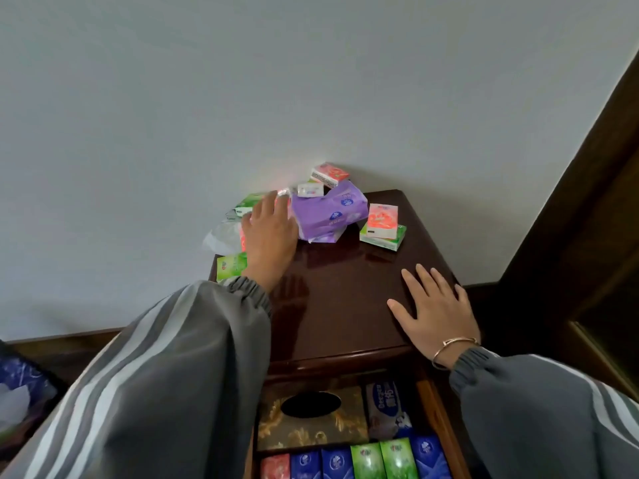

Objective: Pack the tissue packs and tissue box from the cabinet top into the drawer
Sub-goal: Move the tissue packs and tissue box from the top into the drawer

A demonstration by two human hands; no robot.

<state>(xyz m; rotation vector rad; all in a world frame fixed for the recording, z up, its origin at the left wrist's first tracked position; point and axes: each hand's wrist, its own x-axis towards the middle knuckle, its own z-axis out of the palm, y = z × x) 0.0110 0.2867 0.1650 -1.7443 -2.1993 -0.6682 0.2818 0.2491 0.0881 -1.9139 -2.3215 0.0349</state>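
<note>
Our right hand (436, 307) lies flat on the cabinet top (345, 305), likely bracing us. Our left hand (269, 231) covers the tissue packs (328, 212) heaped by the wall; we cannot tell if it grips one. The tissue box (311, 433) sits in the open drawer (438, 421).

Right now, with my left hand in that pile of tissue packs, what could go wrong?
Your left sleeve hangs right beside the green pack at the left edge of the cabinet top; it could sweep it off. The red pack sits perched on the pile above the big purple pack, so pulling underneath may tumble it. The drawer already looks crowded, so the purple pack may not fit.
</note>
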